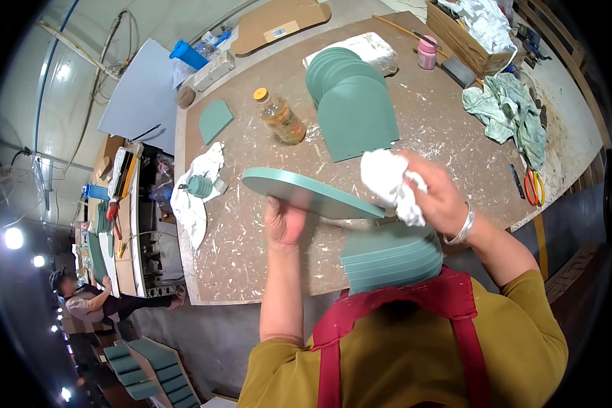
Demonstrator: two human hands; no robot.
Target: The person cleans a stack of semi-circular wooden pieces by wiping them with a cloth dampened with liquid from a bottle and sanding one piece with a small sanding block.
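Note:
My left hand (285, 223) grips a green rounded board (313, 193) from its near side, holding it tilted up above the worktable with its edge facing up. A crumpled white cloth (383, 175) is bunched in my right hand (443, 195), at the board's right end; I cannot tell whether it touches the edge. Close to my body lies a stack of similar green boards (391, 260). Beyond my hands, several more green boards with rounded tops (358, 117) are fanned out, partly resting on a white wrapped bundle (381, 51).
On the worktable (251, 272) stand a yellow-capped bottle (281, 119) and a pink jar (426, 52). A small green piece (215, 121) lies left, near a white rag (204, 166). Orange-handled scissors (537, 188) and a greenish cloth (513, 112) are at right. Another person (92, 302) works far left.

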